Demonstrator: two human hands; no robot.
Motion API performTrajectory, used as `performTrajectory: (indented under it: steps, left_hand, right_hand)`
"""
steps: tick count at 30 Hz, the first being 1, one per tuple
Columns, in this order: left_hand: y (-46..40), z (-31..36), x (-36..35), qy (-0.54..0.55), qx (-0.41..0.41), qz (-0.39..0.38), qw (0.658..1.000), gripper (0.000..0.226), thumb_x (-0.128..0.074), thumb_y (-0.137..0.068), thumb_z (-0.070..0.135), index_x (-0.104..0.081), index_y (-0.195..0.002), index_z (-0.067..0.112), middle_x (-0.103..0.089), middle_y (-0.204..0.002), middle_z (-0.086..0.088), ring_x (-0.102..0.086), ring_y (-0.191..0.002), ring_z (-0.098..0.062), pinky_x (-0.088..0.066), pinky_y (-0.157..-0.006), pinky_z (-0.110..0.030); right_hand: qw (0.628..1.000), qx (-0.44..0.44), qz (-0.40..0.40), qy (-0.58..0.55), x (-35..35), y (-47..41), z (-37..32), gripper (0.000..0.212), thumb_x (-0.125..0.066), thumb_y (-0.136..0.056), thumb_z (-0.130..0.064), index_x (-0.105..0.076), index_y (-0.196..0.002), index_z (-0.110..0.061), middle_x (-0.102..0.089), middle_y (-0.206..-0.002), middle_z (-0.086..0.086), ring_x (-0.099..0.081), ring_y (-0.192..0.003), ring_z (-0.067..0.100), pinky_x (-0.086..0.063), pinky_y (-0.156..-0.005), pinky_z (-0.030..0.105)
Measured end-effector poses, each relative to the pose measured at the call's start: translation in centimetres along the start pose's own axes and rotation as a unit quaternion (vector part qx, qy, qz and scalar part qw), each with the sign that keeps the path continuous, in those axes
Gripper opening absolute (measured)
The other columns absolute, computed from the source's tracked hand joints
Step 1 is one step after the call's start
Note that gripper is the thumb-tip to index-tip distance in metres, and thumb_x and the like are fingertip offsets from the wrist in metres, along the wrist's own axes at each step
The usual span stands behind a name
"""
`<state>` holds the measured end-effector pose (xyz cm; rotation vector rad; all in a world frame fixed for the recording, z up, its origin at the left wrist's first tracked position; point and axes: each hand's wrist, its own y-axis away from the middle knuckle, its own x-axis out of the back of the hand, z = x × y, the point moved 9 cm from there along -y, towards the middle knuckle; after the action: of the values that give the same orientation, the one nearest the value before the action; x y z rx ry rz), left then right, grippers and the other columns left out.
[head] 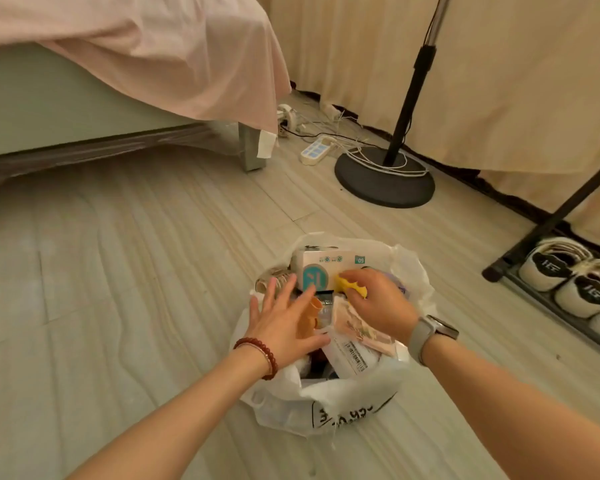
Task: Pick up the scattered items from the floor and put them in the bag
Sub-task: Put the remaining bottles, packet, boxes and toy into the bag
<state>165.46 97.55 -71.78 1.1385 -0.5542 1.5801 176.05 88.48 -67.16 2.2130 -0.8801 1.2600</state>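
A white plastic bag (329, 407) with black lettering stands open on the floor in front of me, filled with items. On top lie a white tissue pack (326, 263) with teal print, a pink packet (361, 332) and a white parcel with a barcode (349, 356). My right hand (378, 303) is inside the bag's mouth, fingers closed on a small yellow object (352, 287). My left hand (284, 322) hovers over the left side of the bag with fingers spread, above an orange item (314, 308); whether it touches it is unclear.
A bed with a pink cover (153, 57) stands at the left back. A black lamp base (383, 180), a power strip (317, 150) and loose cables lie behind the bag. A shoe rack with white sneakers (568, 278) is at the right. Pale wood floor surrounds the bag.
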Motion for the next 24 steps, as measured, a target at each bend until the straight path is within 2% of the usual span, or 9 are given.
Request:
performTrajectory:
  steps: [4,6,8,11,14,16,20,22,24]
  left_hand:
    - [1.7,-3.3,-0.4,-0.001,0.068,-0.025,0.997,0.102,-0.054,-0.074,0.064,0.010,-0.144,0.027,0.006,-0.156,0.001,0.010,-0.143,-0.023,-0.001,-0.114,-0.053]
    - [2.7,-4.7,-1.3,-0.009,0.084,-0.059,0.995,0.102,-0.057,-0.074,0.059,0.008,-0.145,0.025,-0.008,-0.155,0.001,-0.007,-0.143,-0.023,-0.014,-0.113,-0.049]
    - [3.5,-5.7,-1.5,-0.032,0.091,-0.069,0.993,0.093,-0.059,-0.077,0.051,-0.001,-0.145,0.024,-0.025,-0.149,-0.004,-0.026,-0.135,-0.025,-0.031,-0.107,-0.042]
    - [4.2,-5.9,-1.3,-0.022,0.081,-0.059,0.995,0.078,-0.058,-0.083,0.036,-0.010,-0.143,0.025,-0.046,-0.132,-0.008,-0.045,-0.119,-0.026,-0.043,-0.093,-0.035]
    - [4.4,-6.1,-1.0,0.028,0.078,-0.039,0.996,0.070,-0.054,-0.086,0.021,-0.013,-0.143,0.027,-0.057,-0.118,-0.014,-0.055,-0.104,-0.029,-0.044,-0.082,-0.031]
    - [4.5,-6.4,-0.4,0.072,0.070,-0.013,0.995,0.066,-0.053,-0.087,0.016,-0.018,-0.142,0.030,-0.058,-0.117,-0.014,-0.057,-0.103,-0.029,-0.042,-0.081,-0.027]
    - [5.4,-7.2,2.0,0.108,0.042,0.076,0.990,0.050,-0.050,-0.089,0.011,-0.038,-0.135,0.025,-0.056,-0.124,-0.008,-0.054,-0.109,-0.024,-0.037,-0.085,-0.022]
    - [5.7,-8.1,2.8,0.101,0.061,0.110,0.987,0.039,-0.048,-0.091,0.012,-0.048,-0.129,0.020,-0.055,-0.124,-0.009,-0.051,-0.113,-0.023,-0.034,-0.090,-0.020]
    - [5.9,-8.9,2.7,0.086,0.094,0.107,0.986,0.036,-0.044,-0.093,0.015,-0.049,-0.128,0.017,-0.053,-0.125,-0.010,-0.050,-0.115,-0.022,-0.033,-0.093,-0.021]
  right_hand:
    - [0.990,0.070,-0.118,0.036,-4.4,0.5,-2.5,0.044,-0.044,-0.093,-0.024,-0.040,-0.137,-0.024,-0.042,-0.144,0.000,-0.034,-0.134,0.021,-0.030,-0.111,0.039]
    - [0.983,0.074,-0.158,0.054,-6.1,0.6,-3.2,0.048,-0.043,-0.092,-0.020,-0.036,-0.138,-0.029,-0.036,-0.147,-0.001,-0.030,-0.136,0.021,-0.028,-0.112,0.045]
    - [0.981,0.067,-0.165,0.080,-6.8,0.4,-3.6,0.047,-0.042,-0.091,-0.020,-0.038,-0.137,-0.030,-0.041,-0.141,0.002,-0.035,-0.132,0.023,-0.032,-0.107,0.048]
    - [0.981,0.038,-0.153,0.114,-6.8,0.0,-3.7,0.047,-0.045,-0.089,-0.020,-0.039,-0.136,-0.028,-0.044,-0.133,0.005,-0.037,-0.127,0.025,-0.031,-0.105,0.046]
    - [0.987,0.024,-0.146,0.067,-6.4,0.0,-4.3,0.046,-0.047,-0.087,-0.015,-0.045,-0.133,-0.021,-0.046,-0.125,0.010,-0.045,-0.119,0.028,-0.035,-0.101,0.039]
    - [0.990,0.034,-0.140,0.004,-5.7,0.3,-5.3,0.042,-0.048,-0.087,-0.008,-0.052,-0.128,-0.014,-0.052,-0.112,0.011,-0.053,-0.103,0.024,-0.040,-0.086,0.024]
    - [0.985,-0.016,-0.072,-0.155,-1.6,-0.7,-5.1,0.033,-0.048,-0.087,-0.003,-0.058,-0.118,-0.010,-0.060,-0.102,0.011,-0.055,-0.069,0.016,-0.047,-0.056,0.015]
    - [0.976,-0.040,-0.007,-0.215,1.2,-1.3,-4.2,0.029,-0.048,-0.089,-0.006,-0.058,-0.116,-0.012,-0.055,-0.098,0.010,-0.054,-0.071,0.016,-0.050,-0.058,0.022]
    - [0.989,-0.021,0.037,-0.144,2.6,-1.4,-4.0,0.027,-0.048,-0.090,-0.011,-0.059,-0.115,-0.013,-0.049,-0.104,0.007,-0.051,-0.083,0.017,-0.049,-0.066,0.027]
